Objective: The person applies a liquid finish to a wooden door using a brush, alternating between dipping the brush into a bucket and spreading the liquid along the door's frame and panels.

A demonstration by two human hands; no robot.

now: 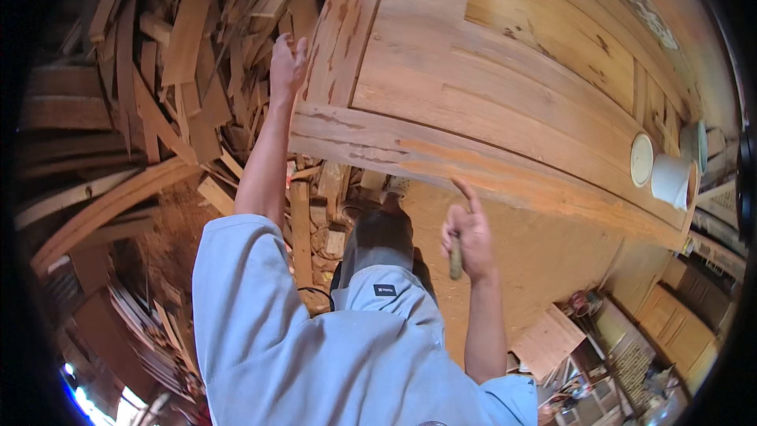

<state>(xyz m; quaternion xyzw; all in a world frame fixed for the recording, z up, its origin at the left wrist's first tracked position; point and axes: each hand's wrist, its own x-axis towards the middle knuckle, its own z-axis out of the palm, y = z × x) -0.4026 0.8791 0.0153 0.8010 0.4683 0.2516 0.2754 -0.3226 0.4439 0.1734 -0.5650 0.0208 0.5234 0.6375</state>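
Note:
A large panelled wooden door or frame (410,71) lies in front of me, with dark reddish patches on its left part and orange-brown smears along its near rail. At its left edge is my left hand (289,67), raised with the fingers loosely bent and apart, and nothing shows in it. Whether it touches the wood I cannot tell. Just short of the near rail, my right hand (471,238) is closed around a slim tool with a greenish-brown handle (456,257). Its index finger is stretched out toward the rail; the tool's working end is hidden.
A white tub (670,180) and a pale round lid (641,159) are on the door's far right end. Scrap wood (189,39) is heaped at the left, with more offcuts by my feet. Boards and a cluttered pile (552,343) stand at the lower right.

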